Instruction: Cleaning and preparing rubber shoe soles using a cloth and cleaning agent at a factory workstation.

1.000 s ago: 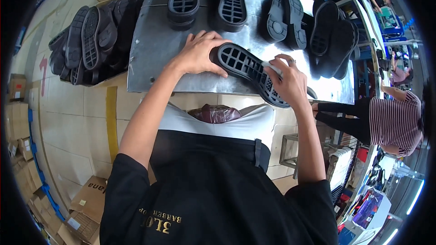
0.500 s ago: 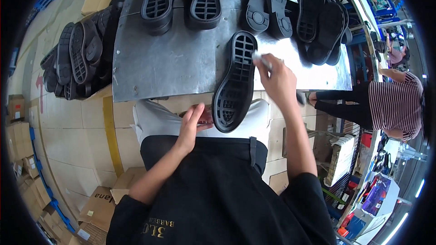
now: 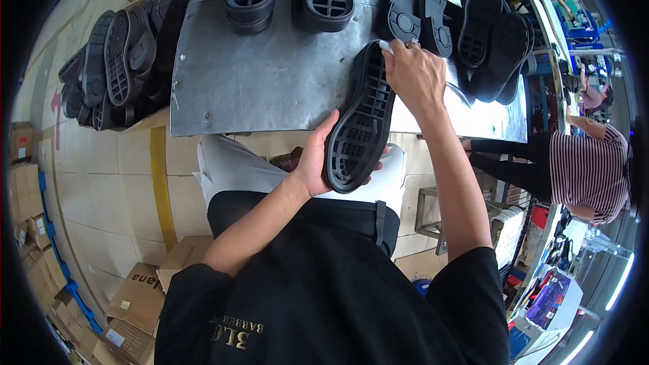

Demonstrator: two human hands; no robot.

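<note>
holds a black shoe sole (image 3: 365, 118) aslant across the near edge of the metal bench (image 3: 236, 74), gridded side up, upper end over the bench, lower end past the edge. grasps that lower end in the left hand (image 3: 314, 162), thumb along one side, fingertips showing at the other. has the right hand (image 3: 416, 71) curled at the upper end, clenched around a small pale object (image 3: 386, 46), too covered to tell its kind. has two gridded soles (image 3: 326, 1) near the far edge, a pair with round heel marks (image 3: 405, 21) to their right, a heap of black soles (image 3: 499, 57) by the right edge, and more soles (image 3: 116, 61) piled beyond the left edge.
</note>
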